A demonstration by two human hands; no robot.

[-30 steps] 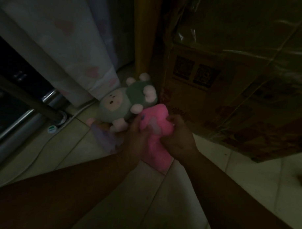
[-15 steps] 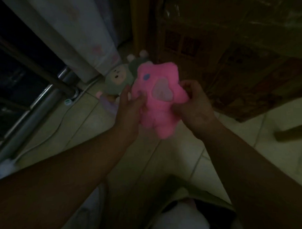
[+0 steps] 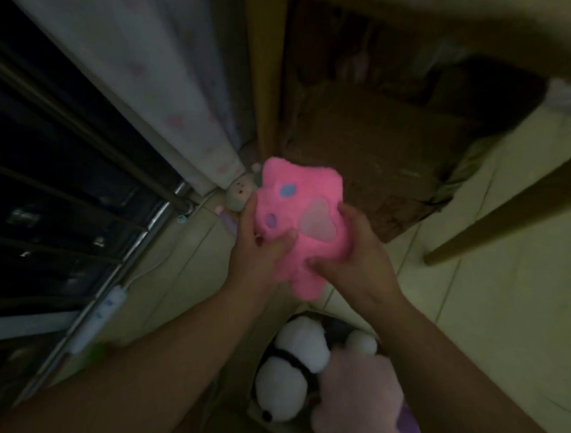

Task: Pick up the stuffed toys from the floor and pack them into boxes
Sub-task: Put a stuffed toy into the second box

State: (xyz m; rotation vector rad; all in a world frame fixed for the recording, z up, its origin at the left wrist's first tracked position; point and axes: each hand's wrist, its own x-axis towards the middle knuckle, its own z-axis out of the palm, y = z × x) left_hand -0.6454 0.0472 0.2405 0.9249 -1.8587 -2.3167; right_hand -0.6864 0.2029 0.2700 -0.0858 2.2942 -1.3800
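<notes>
below, the box holds a panda; both hands' grip pinches the pink toy

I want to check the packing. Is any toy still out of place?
Yes. A grey-green toy still lies on the floor by the curtain, not yet packed. The pink toy is held in the left hand and right hand.

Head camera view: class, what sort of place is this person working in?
Probably a home room, perhaps a bedroom: a heart-print curtain hangs by a dark window, the floor is tiled, and plush toys fill a box.
</notes>
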